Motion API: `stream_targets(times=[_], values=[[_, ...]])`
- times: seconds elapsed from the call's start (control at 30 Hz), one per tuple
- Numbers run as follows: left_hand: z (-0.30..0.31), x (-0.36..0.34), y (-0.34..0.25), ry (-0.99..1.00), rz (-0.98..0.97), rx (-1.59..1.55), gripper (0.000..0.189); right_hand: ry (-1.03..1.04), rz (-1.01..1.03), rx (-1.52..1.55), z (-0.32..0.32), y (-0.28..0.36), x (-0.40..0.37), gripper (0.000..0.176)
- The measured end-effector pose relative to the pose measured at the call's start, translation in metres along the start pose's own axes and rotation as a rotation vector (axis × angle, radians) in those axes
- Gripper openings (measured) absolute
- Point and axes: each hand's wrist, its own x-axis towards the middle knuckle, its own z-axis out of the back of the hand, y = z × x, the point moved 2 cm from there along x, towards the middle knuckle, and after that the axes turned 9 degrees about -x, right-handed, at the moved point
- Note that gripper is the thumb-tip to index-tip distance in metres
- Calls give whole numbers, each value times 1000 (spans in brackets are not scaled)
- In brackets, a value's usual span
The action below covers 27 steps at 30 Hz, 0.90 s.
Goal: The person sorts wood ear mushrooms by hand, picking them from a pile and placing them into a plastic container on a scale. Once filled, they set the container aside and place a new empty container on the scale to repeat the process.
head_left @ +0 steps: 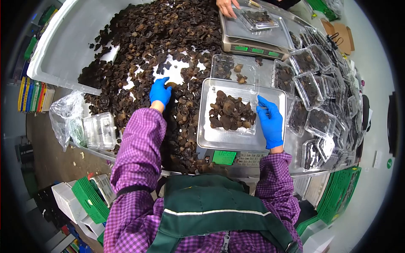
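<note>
My left hand [160,91], in a blue glove, hovers at a bare white patch in a heap of dark wood ear mushrooms [177,111]. Its thumb is apart from the fingers, with nothing visible in them. A steel pan scale [230,143] stands in front of me with a green display. On its pan lies an opened clear plastic clamshell box [253,130] with wood ear pieces [230,111] in its base. My right hand [270,122], also blue-gloved, holds the box's right edge by its fingertips. A few pieces lie under the clear lid [217,63].
Filled clear boxes [310,90] pile up at the right. Another person's hand [228,7] rests by a second scale [253,46] bearing a filled box. A white tub [55,46], a plastic bag [65,114] and stacked empty boxes [100,130] are at the left.
</note>
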Motion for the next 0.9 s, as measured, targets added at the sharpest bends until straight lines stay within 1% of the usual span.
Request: stream_targets(times=[0.03, 0.07, 0.13, 0.17, 0.2, 0.27, 0.3, 0.33, 0.37, 0.4, 0.43, 0.47, 0.53, 0.57, 0.6, 0.63, 0.67, 0.7, 0.73, 0.8, 0.83, 0.87, 0.9], values=[[-2, 8, 1, -3, -79, 140, 37, 14, -14, -3, 1, 7, 5, 33], [-4, 14, 4, -11, -77, 137, 37, 16, -6, -4, 0, 9, 11, 33], [-5, 22, -4, 255, 113, 329, 30, -5, 19, -51, -2, 12, 23, 32], [-4, 23, -3, 246, 111, 273, 25, -3, 19, -54, -5, 9, 29, 32], [-2, 24, -3, 247, 113, 270, 25, -14, -19, -10, -9, 2, 37, 32], [5, 24, -4, 167, 149, 12, 23, -25, -58, 33, -16, -8, 54, 33], [5, 22, -3, 96, 119, -56, 17, -55, -86, -21, -18, -13, 63, 36], [6, 18, -6, 101, 121, -56, 17, -85, -115, -75, -21, -18, 71, 39], [7, 13, -9, 95, 122, -289, 15, -84, -120, -77, -26, -25, 78, 39], [10, 6, -18, 87, 121, -523, 14, -61, -149, -178, -31, -33, 86, 42], [15, -3, -33, 86, 67, -635, 12, -40, -178, -278, -34, -37, 93, 45], [20, -13, -50, 92, 68, -636, 12, -42, -183, -281, -33, -39, 99, 45], [25, -34, -90, 163, -4, -915, 15, 62, -263, -345, -31, -42, 107, 47], [25, -45, -111, 203, 4, -957, 15, 72, -273, -330, -28, -41, 109, 42], [21, -55, -128, 245, 11, -999, 16, 65, -279, -338, -28, -50, 111, 42], [15, -62, -137, 316, -27, -907, 17, 57, -253, -71, -33, -62, 113, 40], [5, -69, -145, 359, -65, -942, 18, 48, -221, 196, -34, -74, 112, 37], [-5, -75, -153, 378, -31, -974, 19, 92, -288, 175, -25, -54, 108, 33], [-12, -81, -158, 397, 4, -1004, 20, 85, -293, 172, -21, -44, 103, 33], [-22, -90, -153, 405, -20, -998, 23, 30, -136, 340, -14, -25, 95, 33], [-17, -94, -150, 309, -43, -941, 24, 59, -66, 344, -7, -13, 88, 36], [-12, -100, -146, 215, -65, -882, 24, 48, -73, 345, 3, -2, 77, 36], [-8, -106, -139, 163, 50, -956, 25, 122, -32, 243, 11, 10, 63, 41]])
